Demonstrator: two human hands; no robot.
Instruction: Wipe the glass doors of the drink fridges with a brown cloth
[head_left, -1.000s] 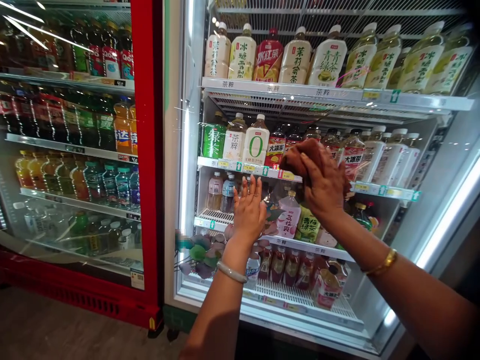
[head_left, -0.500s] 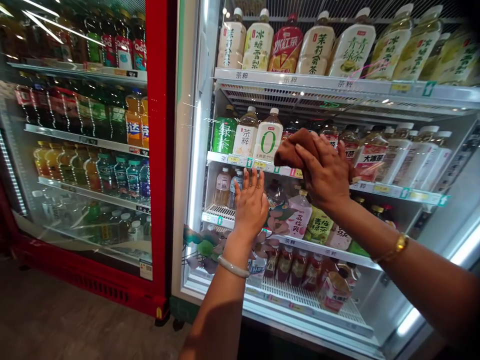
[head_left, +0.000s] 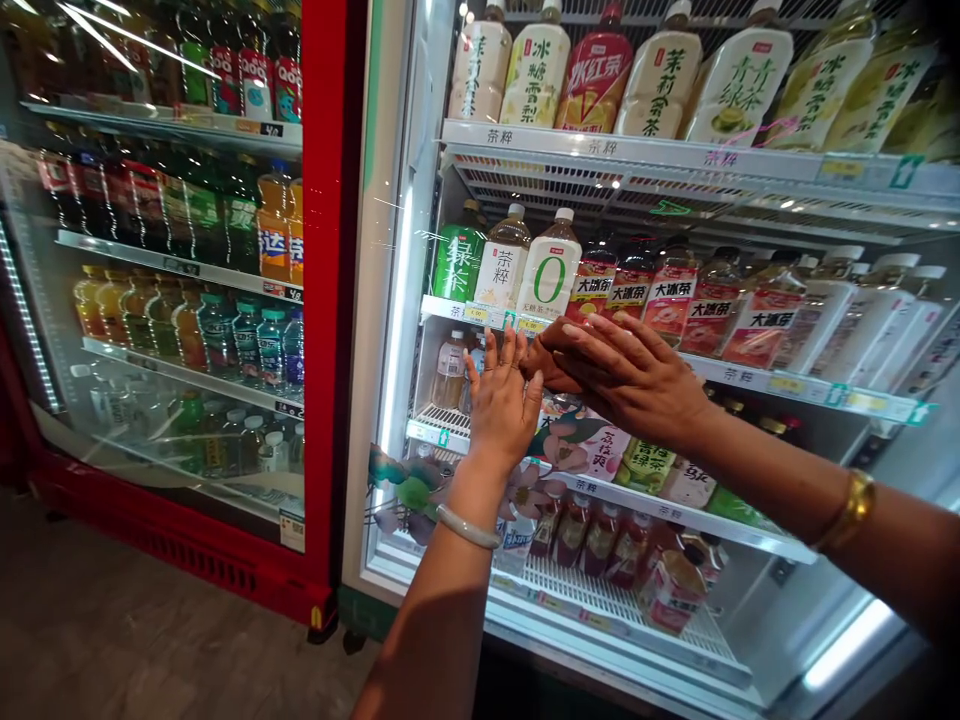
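Observation:
My left hand (head_left: pixel 502 405) rests with spread fingers against the glass door of a lit drinks fridge, and a pale bangle circles its wrist. Close by on the right, my right hand (head_left: pixel 637 380) presses a reddish-brown cloth (head_left: pixel 551 360) to the glass. Most of the cloth is hidden under the palm and fingers. Behind the glass, a white-labelled bottle with a green 0 (head_left: pixel 553 270) stands just above the hands. Several red-labelled tea bottles (head_left: pixel 670 300) are lined up beside it. A gold bracelet sits on my right wrist.
A red-framed fridge (head_left: pixel 324 300) with several shelves of drinks stands at the left. Large bottles (head_left: pixel 660 75) fill the top shelf of the nearer fridge. A flower decal (head_left: pixel 420 495) marks the lower glass. Grey floor (head_left: pixel 150 640) shows at the lower left.
My right hand has moved left and down with the cloth, close to my left hand, and its fingers lie flatter. My left hand has barely moved. The view has shifted slightly.

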